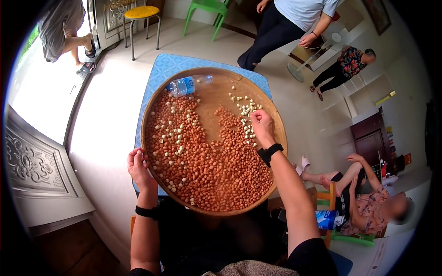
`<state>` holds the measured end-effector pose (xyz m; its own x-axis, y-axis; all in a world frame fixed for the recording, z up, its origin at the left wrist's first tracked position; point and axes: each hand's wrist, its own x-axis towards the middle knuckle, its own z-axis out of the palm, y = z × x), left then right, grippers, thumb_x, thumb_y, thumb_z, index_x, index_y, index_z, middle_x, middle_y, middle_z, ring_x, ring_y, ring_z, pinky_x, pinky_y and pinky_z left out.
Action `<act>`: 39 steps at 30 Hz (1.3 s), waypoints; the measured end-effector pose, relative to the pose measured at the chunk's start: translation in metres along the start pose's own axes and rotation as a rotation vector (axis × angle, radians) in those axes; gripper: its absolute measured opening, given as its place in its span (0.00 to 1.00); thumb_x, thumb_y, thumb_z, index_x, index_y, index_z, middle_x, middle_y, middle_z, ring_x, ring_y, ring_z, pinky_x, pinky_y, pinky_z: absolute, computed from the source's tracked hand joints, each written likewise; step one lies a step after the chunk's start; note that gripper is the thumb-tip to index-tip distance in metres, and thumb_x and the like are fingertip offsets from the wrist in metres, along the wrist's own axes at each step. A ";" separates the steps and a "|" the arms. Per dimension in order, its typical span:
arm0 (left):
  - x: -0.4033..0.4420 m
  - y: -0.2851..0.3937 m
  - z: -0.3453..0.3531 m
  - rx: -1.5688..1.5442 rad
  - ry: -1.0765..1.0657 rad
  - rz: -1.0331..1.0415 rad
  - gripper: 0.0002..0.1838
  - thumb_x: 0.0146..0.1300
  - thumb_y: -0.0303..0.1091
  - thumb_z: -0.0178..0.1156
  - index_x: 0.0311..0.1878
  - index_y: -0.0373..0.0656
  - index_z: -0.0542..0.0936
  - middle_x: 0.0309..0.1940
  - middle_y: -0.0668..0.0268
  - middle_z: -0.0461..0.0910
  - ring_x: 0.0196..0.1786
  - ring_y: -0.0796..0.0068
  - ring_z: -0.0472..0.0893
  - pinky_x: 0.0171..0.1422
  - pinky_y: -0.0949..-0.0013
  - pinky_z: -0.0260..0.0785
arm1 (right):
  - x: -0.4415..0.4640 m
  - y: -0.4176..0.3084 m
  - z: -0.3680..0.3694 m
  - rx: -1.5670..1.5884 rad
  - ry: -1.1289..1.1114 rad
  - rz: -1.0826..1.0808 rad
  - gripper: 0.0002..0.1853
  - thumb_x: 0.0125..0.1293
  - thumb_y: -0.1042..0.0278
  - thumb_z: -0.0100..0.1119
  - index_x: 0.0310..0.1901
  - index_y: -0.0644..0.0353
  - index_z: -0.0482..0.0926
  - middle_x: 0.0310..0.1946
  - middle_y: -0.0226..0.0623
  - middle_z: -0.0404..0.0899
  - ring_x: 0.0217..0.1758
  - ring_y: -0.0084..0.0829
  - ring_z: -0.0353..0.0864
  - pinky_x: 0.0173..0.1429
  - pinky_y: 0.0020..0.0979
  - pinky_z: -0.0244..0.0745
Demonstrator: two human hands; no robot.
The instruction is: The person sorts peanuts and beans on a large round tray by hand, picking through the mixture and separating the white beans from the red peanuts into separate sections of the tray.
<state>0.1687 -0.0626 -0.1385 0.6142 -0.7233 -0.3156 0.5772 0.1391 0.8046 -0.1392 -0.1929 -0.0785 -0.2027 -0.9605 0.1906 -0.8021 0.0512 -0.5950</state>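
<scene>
A wide, round wooden tray (216,99) holds a broad layer of reddish-brown seeds (216,170). Pale, cream-coloured seeds (248,110) cluster at its right side, and more lie scattered among the brown ones on the left. Over that right cluster is my right hand (263,128), its fingers pinched together; what they hold, if anything, is hidden. At the tray's left rim my left hand (140,169) is curled closed, with small reddish bits by the fingertips that are too small to name surely. A clear plastic bottle (184,86) with a blue label lies on its side in the tray's upper left.
The tray stands on a table with a blue patterned top (168,69). A yellow stool (142,12) and a green chair (207,9) are beyond it. One person (299,18) stands past the table, another (363,202) sits at right. A white fan (335,37) stands behind.
</scene>
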 end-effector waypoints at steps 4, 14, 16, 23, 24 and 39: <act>0.001 -0.001 -0.001 0.013 -0.001 0.006 0.03 0.61 0.30 0.50 0.35 0.43 0.73 0.30 0.73 0.74 0.28 0.89 0.67 0.28 0.87 0.57 | -0.014 -0.025 0.025 0.051 -0.214 -0.140 0.05 0.56 0.68 0.56 0.32 0.59 0.78 0.27 0.36 0.80 0.29 0.28 0.79 0.36 0.27 0.74; -0.002 0.003 0.003 -0.007 0.000 -0.016 0.03 0.61 0.29 0.50 0.35 0.43 0.72 0.30 0.73 0.73 0.26 0.90 0.66 0.26 0.87 0.57 | -0.033 -0.068 0.106 -0.054 -0.355 -0.448 0.14 0.53 0.65 0.59 0.41 0.60 0.77 0.35 0.41 0.76 0.39 0.38 0.74 0.43 0.35 0.69; 0.000 0.000 -0.001 -0.009 -0.011 -0.010 0.03 0.61 0.30 0.50 0.36 0.43 0.72 0.30 0.73 0.74 0.26 0.90 0.67 0.27 0.87 0.57 | -0.032 -0.066 0.114 -0.057 -0.340 -0.447 0.13 0.52 0.66 0.59 0.40 0.59 0.78 0.35 0.40 0.76 0.38 0.38 0.75 0.43 0.36 0.69; 0.000 -0.001 -0.001 0.000 -0.010 -0.006 0.04 0.61 0.31 0.51 0.37 0.43 0.72 0.31 0.73 0.75 0.27 0.91 0.68 0.28 0.87 0.58 | -0.032 -0.067 0.116 -0.108 -0.327 -0.409 0.10 0.50 0.65 0.59 0.34 0.59 0.79 0.34 0.39 0.76 0.37 0.40 0.75 0.43 0.36 0.69; 0.001 -0.001 -0.001 0.001 -0.012 -0.007 0.04 0.61 0.31 0.51 0.37 0.43 0.72 0.31 0.73 0.75 0.27 0.91 0.68 0.28 0.87 0.58 | -0.032 -0.066 0.116 -0.108 -0.327 -0.407 0.10 0.50 0.65 0.59 0.34 0.59 0.79 0.34 0.39 0.76 0.37 0.40 0.75 0.43 0.36 0.69; 0.001 0.000 0.001 0.002 0.006 -0.009 0.02 0.61 0.30 0.50 0.35 0.45 0.72 0.30 0.74 0.74 0.27 0.90 0.67 0.27 0.87 0.56 | -0.033 -0.064 0.117 -0.143 -0.290 -0.458 0.09 0.51 0.71 0.54 0.34 0.59 0.80 0.35 0.41 0.77 0.37 0.40 0.76 0.42 0.37 0.71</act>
<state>0.1685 -0.0636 -0.1383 0.6124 -0.7203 -0.3258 0.5815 0.1312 0.8029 -0.0158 -0.1965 -0.1378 0.3308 -0.9283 0.1697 -0.8442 -0.3714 -0.3865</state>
